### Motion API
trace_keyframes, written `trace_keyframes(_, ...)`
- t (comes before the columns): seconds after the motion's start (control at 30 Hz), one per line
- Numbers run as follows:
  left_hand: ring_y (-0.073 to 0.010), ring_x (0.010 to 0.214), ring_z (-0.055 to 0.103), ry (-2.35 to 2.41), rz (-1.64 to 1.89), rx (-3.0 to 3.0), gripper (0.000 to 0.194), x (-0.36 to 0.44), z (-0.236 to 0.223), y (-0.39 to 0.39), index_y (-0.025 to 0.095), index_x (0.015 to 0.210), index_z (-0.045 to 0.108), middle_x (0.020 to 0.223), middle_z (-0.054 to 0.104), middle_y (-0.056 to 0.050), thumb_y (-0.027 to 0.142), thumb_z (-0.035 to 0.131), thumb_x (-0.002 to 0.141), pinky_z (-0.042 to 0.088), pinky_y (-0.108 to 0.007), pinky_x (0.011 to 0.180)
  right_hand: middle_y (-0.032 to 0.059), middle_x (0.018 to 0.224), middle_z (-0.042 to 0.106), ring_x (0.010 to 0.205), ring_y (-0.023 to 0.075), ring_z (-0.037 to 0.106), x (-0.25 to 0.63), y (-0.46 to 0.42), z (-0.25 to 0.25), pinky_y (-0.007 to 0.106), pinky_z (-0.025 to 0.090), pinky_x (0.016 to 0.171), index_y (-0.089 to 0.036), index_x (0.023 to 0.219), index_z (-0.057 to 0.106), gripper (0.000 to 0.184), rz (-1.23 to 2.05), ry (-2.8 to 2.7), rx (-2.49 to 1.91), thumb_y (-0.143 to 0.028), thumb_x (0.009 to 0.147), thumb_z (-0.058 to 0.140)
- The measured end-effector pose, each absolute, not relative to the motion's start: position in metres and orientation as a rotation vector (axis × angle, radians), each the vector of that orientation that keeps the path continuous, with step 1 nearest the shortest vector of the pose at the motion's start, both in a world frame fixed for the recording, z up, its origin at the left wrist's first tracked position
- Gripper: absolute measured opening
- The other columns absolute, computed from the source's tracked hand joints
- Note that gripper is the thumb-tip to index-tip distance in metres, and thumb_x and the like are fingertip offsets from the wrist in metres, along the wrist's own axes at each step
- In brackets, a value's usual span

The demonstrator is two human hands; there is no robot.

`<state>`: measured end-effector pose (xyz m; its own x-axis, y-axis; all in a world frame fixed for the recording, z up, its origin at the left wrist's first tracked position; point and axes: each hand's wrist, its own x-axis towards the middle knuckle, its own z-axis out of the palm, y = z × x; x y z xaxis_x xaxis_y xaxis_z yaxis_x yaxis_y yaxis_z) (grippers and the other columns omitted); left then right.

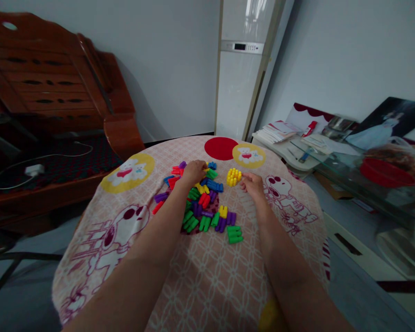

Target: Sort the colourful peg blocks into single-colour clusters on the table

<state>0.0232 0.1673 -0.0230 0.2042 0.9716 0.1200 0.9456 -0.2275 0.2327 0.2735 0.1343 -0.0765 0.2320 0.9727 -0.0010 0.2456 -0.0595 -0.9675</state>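
My left hand (194,171) reaches over the far side of a pile of plastic building blocks. Its fingers are closed at a small yellow block (206,168), which they partly hide. To its right, my right hand (253,185) pinches the edge of a yellow cluster of joined blocks (234,177). Near the left fingertips are a light green block (211,174) and a blue block (215,186). Red blocks (204,200), purple blocks (197,210) and green blocks (190,222) lie in the pile, partly behind my left forearm.
A patterned cloth covers the round table (207,276). One green block (234,234) lies at the pile's near right. A glass-topped side table (332,166) with papers and a red bowl (387,173) stands right. A wooden bench (51,87) is left, a tall white cabinet unit (240,87) behind.
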Motion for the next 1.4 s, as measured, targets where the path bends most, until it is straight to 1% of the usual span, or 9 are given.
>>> trace_keyframes(0.2,-0.025,0.105,0.067,2.03,0.767,2.046,0.034,0.026,-0.01,0.143,0.015,0.113,0.072,0.112,0.073,-0.012,0.016,0.052,0.086,0.05,-0.034,0.092,-0.002,0.06,0.064,0.043,0.0091,0.055,0.273,0.134,-0.075,0.017,0.041,0.038,-0.012,0.104,0.071,0.031,0.915,-1.144,-1.487,-0.023,0.077,0.06)
trace_keyframes(0.33,-0.0193,0.09,0.07,1.577,1.007,1.94,0.028,0.056,-0.008,0.126,0.015,0.108,0.073,0.102,0.076,-0.007,0.017,0.058,0.084,0.055,-0.029,0.083,0.0002,0.064,0.066,0.044,0.0096,0.054,0.274,0.13,-0.063,0.018,0.038,0.037,-0.011,0.103,0.07,0.038,0.875,-1.114,-1.28,-0.035,0.075,0.064)
trace_keyframes(0.5,-0.0156,0.078,0.07,1.246,1.101,1.774,0.024,0.09,-0.023,0.12,0.016,0.104,0.068,0.093,0.076,-0.005,0.016,0.057,0.083,0.058,-0.027,0.071,0.0064,0.078,0.072,0.061,0.0143,0.066,0.273,0.118,-0.037,0.021,0.048,0.049,-0.012,0.106,0.072,0.051,1.134,-1.311,-1.067,-0.05,0.071,0.073)
trace_keyframes(0.63,-0.0147,0.08,0.07,1.14,1.162,1.712,0.019,0.098,-0.033,0.12,0.016,0.099,0.064,0.093,0.074,-0.006,0.012,0.057,0.082,0.058,-0.027,0.073,0.0084,0.087,0.074,0.072,0.0177,0.07,0.274,0.111,-0.027,0.023,0.051,0.054,-0.013,0.108,0.073,0.054,1.31,-1.399,-0.965,-0.05,0.069,0.077)
trace_keyframes(0.8,-0.0133,0.071,0.068,1.071,1.217,1.644,0.01,0.099,-0.04,0.12,0.016,0.09,0.061,0.083,0.07,-0.004,0.014,0.061,0.08,0.057,-0.025,0.066,0.006,0.09,0.075,0.073,0.0164,0.068,0.274,0.111,-0.025,0.022,0.053,0.054,-0.015,0.108,0.073,0.054,1.366,-1.44,-0.907,-0.04,0.061,0.083)
trace_keyframes(0.93,-0.0131,0.068,0.067,1.016,1.27,1.622,0.01,0.101,-0.042,0.122,0.015,0.087,0.062,0.078,0.069,-0.002,0.016,0.065,0.078,0.056,-0.023,0.062,0.0031,0.079,0.074,0.065,0.0145,0.065,0.272,0.114,-0.027,0.022,0.052,0.051,-0.016,0.096,0.074,0.045,1.32,-1.457,-0.909,-0.037,0.058,0.085)
trace_keyframes(1.07,-0.0135,0.07,0.068,0.986,1.289,1.55,0.014,0.094,-0.038,0.128,0.014,0.092,0.064,0.081,0.07,-0.003,0.015,0.064,0.078,0.058,-0.025,0.066,0.0015,0.07,0.071,0.057,0.0135,0.063,0.277,0.117,-0.029,0.022,0.05,0.047,-0.016,0.086,0.073,0.037,1.237,-1.39,-0.942,-0.039,0.059,0.084)
trace_keyframes(1.2,-0.0126,0.068,0.068,1.081,1.324,1.52,0.019,0.075,-0.032,0.135,0.014,0.092,0.067,0.079,0.07,-0.002,0.011,0.063,0.074,0.058,-0.025,0.066,0.0012,0.069,0.07,0.057,0.0146,0.063,0.287,0.126,-0.037,0.024,0.05,0.047,-0.016,0.086,0.071,0.04,1.062,-1.231,-1.061,-0.042,0.058,0.083)
trace_keyframes(1.4,-0.0132,0.065,0.067,1.204,1.424,1.456,0.015,0.052,-0.026,0.14,0.014,0.089,0.069,0.071,0.068,-0.001,0.016,0.062,0.075,0.056,-0.024,0.062,0.0018,0.068,0.069,0.056,0.0166,0.064,0.292,0.138,-0.062,0.027,0.053,0.049,-0.014,0.083,0.068,0.043,0.71,-1.133,-1.377,-0.046,0.058,0.08)
